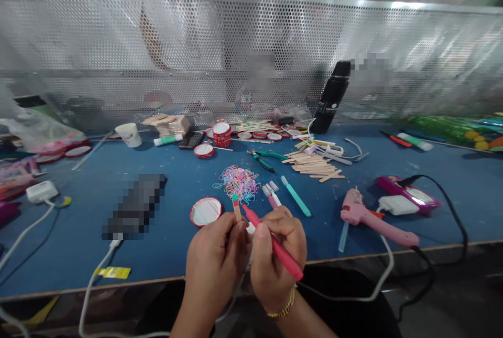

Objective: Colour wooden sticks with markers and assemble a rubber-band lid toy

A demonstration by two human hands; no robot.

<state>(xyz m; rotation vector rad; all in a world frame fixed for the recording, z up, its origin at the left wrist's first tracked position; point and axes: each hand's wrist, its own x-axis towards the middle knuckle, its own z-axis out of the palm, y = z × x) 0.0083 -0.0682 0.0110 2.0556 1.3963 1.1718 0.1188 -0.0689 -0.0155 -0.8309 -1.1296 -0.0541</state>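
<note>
My left hand (216, 251) is closed on a wooden craft stick (237, 213), its tip coloured green with a red band below. In my right hand (277, 254) is a red marker (281, 254), gripped like a pen, its point close beside the coloured end of the stick. Something white shows between the hands, partly hidden by the fingers. Just beyond them lie a pile of pastel rubber bands (239, 182) and a round red-rimmed disc (206, 211). A turquoise marker (296, 196) rests on the table, with pink and white markers close to my right hand.
A pink glue gun (377, 222) with a cable lies at right, near a purple power strip (416, 196). Pliers (263, 160), loose craft sticks (314, 164) and a black bottle (333, 98) are farther back. At left are a phone (137, 207) on a white cable and a paper cup (128, 135).
</note>
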